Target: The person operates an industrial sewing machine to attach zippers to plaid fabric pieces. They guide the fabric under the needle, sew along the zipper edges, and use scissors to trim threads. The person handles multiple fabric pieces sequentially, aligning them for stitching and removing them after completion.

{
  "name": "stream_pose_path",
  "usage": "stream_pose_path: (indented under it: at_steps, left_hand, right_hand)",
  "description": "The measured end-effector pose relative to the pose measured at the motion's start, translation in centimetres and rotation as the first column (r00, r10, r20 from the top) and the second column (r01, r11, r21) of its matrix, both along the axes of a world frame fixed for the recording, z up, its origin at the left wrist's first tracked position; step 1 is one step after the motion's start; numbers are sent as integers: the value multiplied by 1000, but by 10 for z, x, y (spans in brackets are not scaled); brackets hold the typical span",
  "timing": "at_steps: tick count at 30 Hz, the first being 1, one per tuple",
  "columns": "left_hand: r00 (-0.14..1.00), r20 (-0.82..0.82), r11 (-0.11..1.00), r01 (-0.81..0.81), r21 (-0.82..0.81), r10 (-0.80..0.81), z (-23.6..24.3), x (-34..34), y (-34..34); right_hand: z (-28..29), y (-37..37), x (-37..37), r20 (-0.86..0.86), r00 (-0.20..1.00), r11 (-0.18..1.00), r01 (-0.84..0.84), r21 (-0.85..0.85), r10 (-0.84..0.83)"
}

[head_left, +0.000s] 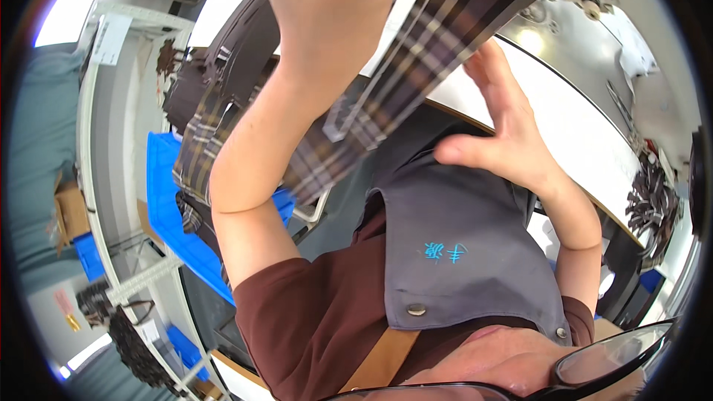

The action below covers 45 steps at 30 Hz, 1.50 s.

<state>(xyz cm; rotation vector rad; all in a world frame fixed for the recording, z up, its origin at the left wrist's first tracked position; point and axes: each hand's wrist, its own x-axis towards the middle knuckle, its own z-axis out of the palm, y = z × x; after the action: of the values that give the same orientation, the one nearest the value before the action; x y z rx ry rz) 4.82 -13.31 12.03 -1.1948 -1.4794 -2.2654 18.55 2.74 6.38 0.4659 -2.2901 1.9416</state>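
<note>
Over the white table [583, 130] slants the plaid cloth [420, 63], its lower end hanging past the edge. The left hand [327, 0] overlaps it, finger state hidden. The right hand [512, 126], thumb spread wide from the fingers, reaches its border; contact is unclear.

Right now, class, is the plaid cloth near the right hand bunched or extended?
Extended: the plaid cloth makes a long diagonal band near the right hand.
</note>
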Motion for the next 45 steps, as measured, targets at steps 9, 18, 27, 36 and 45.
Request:
stream_pose_path:
  at_steps: [9, 18, 27, 36, 45]
  left_hand:
    - [983, 179, 997, 42, 57, -52, -2, 0, 67]
    - [968, 231, 803, 61, -593, 96, -123, -19, 76]
    - [683, -703, 544, -520, -659, -199, -119, -29, 102]
    - [662, -739, 571, -657, -493, 124, -122, -81, 136]
    - [780, -616, 543, -473, -694, -107, -124, -49, 125]
  right_hand:
    - [-2, 81, -24, 307, 952, 952, 92, -292, 2]
    - [-37, 66, 27, 411, 859, 936, 351, -36, -307]
    - [-57, 100, -13, -414, 907, 485, 396, 780, -75]
    - [-72, 133, -72, -640, 768, 478, 575, 664, -35]
    - [-70, 159, -57, -625, 775, 362, 611, 704, -92]
